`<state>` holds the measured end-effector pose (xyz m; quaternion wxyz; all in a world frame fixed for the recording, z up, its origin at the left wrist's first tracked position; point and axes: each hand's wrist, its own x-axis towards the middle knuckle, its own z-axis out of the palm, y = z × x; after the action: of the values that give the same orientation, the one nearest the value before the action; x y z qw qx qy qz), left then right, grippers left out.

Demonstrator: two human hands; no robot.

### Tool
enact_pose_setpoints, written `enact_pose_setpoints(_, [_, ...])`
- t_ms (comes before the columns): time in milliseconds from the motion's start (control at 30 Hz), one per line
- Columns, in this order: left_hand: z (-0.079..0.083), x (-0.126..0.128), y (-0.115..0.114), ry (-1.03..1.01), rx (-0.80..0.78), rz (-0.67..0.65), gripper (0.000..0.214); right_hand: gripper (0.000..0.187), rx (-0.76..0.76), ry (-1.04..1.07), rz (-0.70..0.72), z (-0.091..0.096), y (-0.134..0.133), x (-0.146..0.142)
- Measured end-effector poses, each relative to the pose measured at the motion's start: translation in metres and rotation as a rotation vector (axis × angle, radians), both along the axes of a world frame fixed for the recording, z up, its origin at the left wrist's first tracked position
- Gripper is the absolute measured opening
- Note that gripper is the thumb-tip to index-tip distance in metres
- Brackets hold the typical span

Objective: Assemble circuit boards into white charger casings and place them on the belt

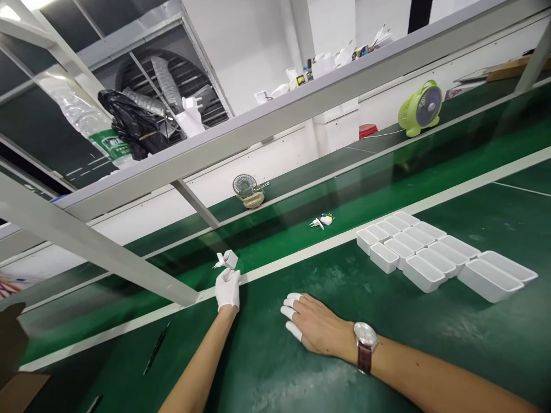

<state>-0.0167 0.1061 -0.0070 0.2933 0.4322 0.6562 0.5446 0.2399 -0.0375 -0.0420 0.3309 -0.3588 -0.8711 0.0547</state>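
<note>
My left hand [227,288], in a white glove, reaches out to the near edge of the green conveyor belt [387,183] and grips a small white plug adapter [227,260] with metal pins sticking out to the left. My right hand [312,326] lies flat on the green work surface [387,344], fingers stretched out, white finger cots on the tips, a watch [365,344] on the wrist. It holds nothing. Further along the belt lie another white plug part [317,223] and a small circuit piece [327,218].
Several white plastic housings [430,252] stand in rows at the right. A small round fan [247,189] and a green fan [419,108] sit beyond the belt. A slanted metal frame [107,252] crosses at left; an overhead shelf [258,123] carries a bottle, a black bag and parts. A pen [155,348] lies near left.
</note>
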Motion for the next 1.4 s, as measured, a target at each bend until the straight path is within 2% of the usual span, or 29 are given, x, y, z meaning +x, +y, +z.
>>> enact_pose_setpoints(100, [-0.005, 0.018, -0.038, -0.158, -0.059, -0.180, 0.040, 0.034, -0.004, 0.087, -0.009, -0.001, 0.001, 0.001])
enact_pose_setpoints(233, [0.002, 0.053, -0.116, -0.328, -0.192, -0.489, 0.041, 0.041, -0.007, 0.199, -0.056, -0.002, 0.003, 0.002])
enact_pose_setpoints(333, [0.010, 0.071, -0.166, -0.600, -0.512, -1.045, 0.039, 0.044, -0.003, 0.269, -0.084, 0.001, 0.005, 0.004])
enact_pose_setpoints(400, [0.016, 0.074, -0.176, -0.633, -0.739, -1.374, 0.053, 0.043, -0.005, 0.317, -0.095, 0.003, 0.005, 0.004])
enact_pose_setpoints(433, [0.019, 0.072, -0.172, -0.607, -0.834, -1.489, 0.062, 0.043, -0.007, 0.334, -0.095, 0.004, 0.004, 0.005])
enact_pose_setpoints(467, [0.022, 0.069, -0.162, -0.550, -0.905, -1.545, 0.069, 0.042, -0.008, 0.347, -0.092, 0.005, 0.004, 0.004])
enact_pose_setpoints(500, [0.025, 0.064, -0.147, -0.484, -0.928, -1.514, 0.071, 0.042, -0.008, 0.355, -0.086, 0.006, 0.003, 0.004])
enact_pose_setpoints(533, [0.027, 0.059, -0.129, -0.392, -0.871, -1.375, 0.066, 0.041, -0.008, 0.359, -0.079, 0.007, 0.002, 0.004])
enact_pose_setpoints(567, [0.028, 0.054, -0.108, -0.233, -0.704, -1.115, 0.056, 0.041, -0.004, 0.359, -0.073, 0.008, 0.001, 0.004])
enact_pose_setpoints(600, [0.029, 0.049, -0.087, -0.060, -0.465, -0.778, 0.050, 0.040, 0.001, 0.355, -0.070, 0.009, 0.000, 0.004])
enact_pose_setpoints(633, [0.028, 0.045, -0.067, 0.013, -0.368, -0.624, 0.048, 0.038, 0.007, 0.350, -0.066, 0.010, 0.000, 0.003])
enact_pose_setpoints(700, [0.024, 0.039, -0.036, 0.088, -0.245, -0.461, 0.042, 0.035, 0.016, 0.322, -0.053, 0.010, -0.001, 0.003])
enact_pose_setpoints(800, [0.013, 0.038, -0.016, 0.165, -0.119, -0.332, 0.040, 0.028, 0.018, 0.211, -0.002, 0.008, 0.000, 0.002])
enact_pose_setpoints(867, [0.007, 0.045, -0.015, 0.188, -0.086, -0.360, 0.042, 0.024, 0.020, 0.139, 0.030, 0.006, 0.003, 0.001])
enact_pose_setpoints(967, [0.006, 0.070, -0.019, 0.210, -0.085, -0.502, 0.044, 0.021, 0.019, 0.077, 0.042, 0.003, 0.007, 0.001])
enact_pose_setpoints(1167, [0.035, 0.161, -0.042, 0.312, -0.018, -0.935, 0.026, 0.016, -0.028, -0.063, 0.030, 0.003, 0.013, 0.001])
enact_pose_setpoints(1267, [0.051, 0.208, -0.061, 0.542, 0.104, -1.306, 0.028, 0.017, -0.078, -0.095, 0.007, 0.003, 0.013, 0.000])
enact_pose_setpoints(1333, [0.056, 0.236, -0.071, 0.692, 0.172, -1.438, 0.037, 0.022, -0.107, -0.093, -0.009, 0.002, 0.013, -0.002])
enact_pose_setpoints(1400, [0.059, 0.261, -0.076, 0.827, 0.244, -1.503, 0.044, 0.026, -0.123, -0.079, -0.022, -0.001, 0.013, -0.004])
